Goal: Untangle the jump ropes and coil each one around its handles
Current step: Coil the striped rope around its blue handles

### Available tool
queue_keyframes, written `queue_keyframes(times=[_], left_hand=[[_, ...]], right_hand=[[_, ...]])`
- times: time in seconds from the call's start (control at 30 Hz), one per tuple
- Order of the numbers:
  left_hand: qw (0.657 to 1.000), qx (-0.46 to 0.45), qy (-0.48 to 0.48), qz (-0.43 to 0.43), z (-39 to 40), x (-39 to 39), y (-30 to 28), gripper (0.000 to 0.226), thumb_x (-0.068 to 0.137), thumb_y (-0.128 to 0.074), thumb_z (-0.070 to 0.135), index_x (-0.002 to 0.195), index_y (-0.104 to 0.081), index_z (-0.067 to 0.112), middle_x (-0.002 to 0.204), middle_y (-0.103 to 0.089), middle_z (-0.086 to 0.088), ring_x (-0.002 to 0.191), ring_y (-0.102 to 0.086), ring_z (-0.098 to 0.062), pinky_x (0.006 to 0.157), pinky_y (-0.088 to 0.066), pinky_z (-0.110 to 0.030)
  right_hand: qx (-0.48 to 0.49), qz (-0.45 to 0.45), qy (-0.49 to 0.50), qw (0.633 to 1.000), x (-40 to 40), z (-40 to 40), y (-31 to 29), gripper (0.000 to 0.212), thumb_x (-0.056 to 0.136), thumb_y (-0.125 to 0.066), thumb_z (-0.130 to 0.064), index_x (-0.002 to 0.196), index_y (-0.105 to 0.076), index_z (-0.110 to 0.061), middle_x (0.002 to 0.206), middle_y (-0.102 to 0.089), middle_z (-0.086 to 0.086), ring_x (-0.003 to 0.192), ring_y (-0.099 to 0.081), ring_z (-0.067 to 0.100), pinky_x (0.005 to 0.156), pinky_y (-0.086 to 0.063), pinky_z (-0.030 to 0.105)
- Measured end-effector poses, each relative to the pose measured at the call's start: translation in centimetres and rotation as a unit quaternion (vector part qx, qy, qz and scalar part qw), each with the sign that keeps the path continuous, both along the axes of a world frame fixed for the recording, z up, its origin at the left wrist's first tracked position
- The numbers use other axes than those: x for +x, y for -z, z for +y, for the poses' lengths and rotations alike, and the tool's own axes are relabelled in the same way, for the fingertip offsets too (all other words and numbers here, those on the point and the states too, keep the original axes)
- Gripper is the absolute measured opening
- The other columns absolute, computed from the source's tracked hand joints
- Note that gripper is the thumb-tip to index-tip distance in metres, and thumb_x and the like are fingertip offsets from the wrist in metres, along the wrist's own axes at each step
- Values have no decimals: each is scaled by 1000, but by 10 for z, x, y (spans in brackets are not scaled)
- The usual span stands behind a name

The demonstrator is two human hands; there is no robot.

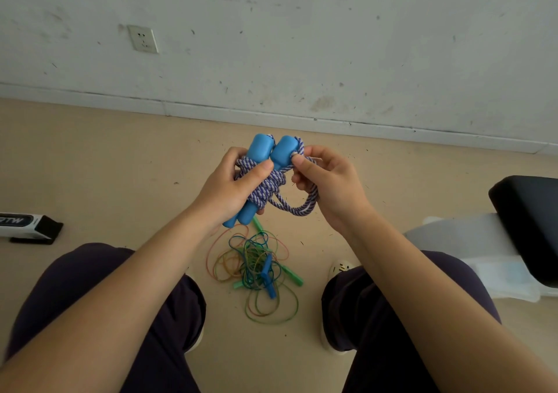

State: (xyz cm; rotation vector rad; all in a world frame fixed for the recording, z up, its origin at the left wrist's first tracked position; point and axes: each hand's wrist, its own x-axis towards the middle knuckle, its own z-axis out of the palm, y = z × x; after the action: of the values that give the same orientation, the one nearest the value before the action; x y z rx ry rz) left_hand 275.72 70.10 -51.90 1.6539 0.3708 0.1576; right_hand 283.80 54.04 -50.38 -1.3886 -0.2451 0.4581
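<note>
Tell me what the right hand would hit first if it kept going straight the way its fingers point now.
The right hand points left, pinching the purple-white rope beside the blue handles. Going straight on, its fingertips would likely meet the nearer blue handle almost at once, then the left hand gripping the coiled bundle. Depth is hard to judge.

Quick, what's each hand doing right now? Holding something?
Left hand: grips the two blue handles with the purple-white rope wound round them.
Right hand: pinches the loose end of that rope by the handle tops.
</note>
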Motion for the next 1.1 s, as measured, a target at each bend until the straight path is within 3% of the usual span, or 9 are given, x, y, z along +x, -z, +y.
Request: queue_keyframes(times=[0.1, 0.2, 0.37, 0.5, 0.67, 0.8, 0.93, 1.1], left_hand=[[998, 48, -27, -10, -4, -1, -1, 36, 91, -67, 40, 117, -50, 21, 87, -73, -6, 59, -70, -24, 56, -58, -35], [996, 76, -35, -21, -5, -1, -2, 36, 92, -67, 38, 118, -49, 20, 87, -72, -3, 59, -71, -22, 54, -57, -29], [998, 65, -10, 2, 0, 1, -3, 34, 92, -67, 43, 115, -50, 23, 86, -74, -6, 60, -71, -27, 57, -58, -37], [998, 40, 6, 41, 4, 4, 0, 35, 89, -69, 47, 111, -51, 27, 86, -74, -10, 61, -71, -30, 63, -60, -46], [995, 84, 11, 55, 1, 2, 0, 40, 89, -69, 46, 115, -50, 22, 89, -73, -8, 58, -71, -25, 60, -60, -42], [998, 60, -17, 14, 1, 1, -2, 38, 90, -68, 42, 115, -50, 20, 88, -73, -8, 57, -70, -25, 53, -56, -33], [999, 22, -36, 2, 0, -1, -3, 36, 91, -68, 40, 114, -50, 20, 88, -74, -11, 58, -70, -28, 52, -55, -33], [998, 47, -36, -3, -3, -1, -3, 37, 92, -67, 39, 117, -50, 19, 89, -73, -9, 57, -70, -22, 49, -53, -25]], right_hand=[[28, 39, 7, 999, 2, 1, 4, 6, 90, -65, -3, 96, -65, -4, 79, -66, 6, 69, -62, 14, 71, -53, 26], [56, 66, 11, 996, 3, 1, 4, 10, 89, -64, 0, 98, -66, 3, 82, -70, 10, 70, -66, 17, 75, -56, 27], [47, 52, 41, 997, 0, 2, 1, 19, 87, -66, 2, 106, -61, 0, 82, -72, 11, 70, -69, 21, 73, -57, 30], [-30, -33, 67, 997, -6, 2, -1, 40, 87, -68, 2, 118, -47, -11, 82, -65, 10, 69, -70, 23, 75, -60, 35], [-102, -86, 52, 990, -11, 7, 0, 33, 91, -59, 4, 114, -45, -16, 95, -53, 4, 68, -68, 19, 67, -57, 25], [-78, -37, 18, 996, -1, 3, -3, 27, 90, -67, -9, 109, -48, -11, 88, -62, 8, 70, -69, 21, 75, -58, 35], [-114, -27, 19, 993, -3, 8, 2, 33, 90, -69, -31, 101, -50, -7, 65, -64, 6, 59, -62, 18, 61, -47, 28], [-128, -51, 72, 988, -5, 12, 4, 28, 92, -67, -28, 99, -45, -14, 79, -53, 5, 63, -50, 14, 59, -42, 25]])
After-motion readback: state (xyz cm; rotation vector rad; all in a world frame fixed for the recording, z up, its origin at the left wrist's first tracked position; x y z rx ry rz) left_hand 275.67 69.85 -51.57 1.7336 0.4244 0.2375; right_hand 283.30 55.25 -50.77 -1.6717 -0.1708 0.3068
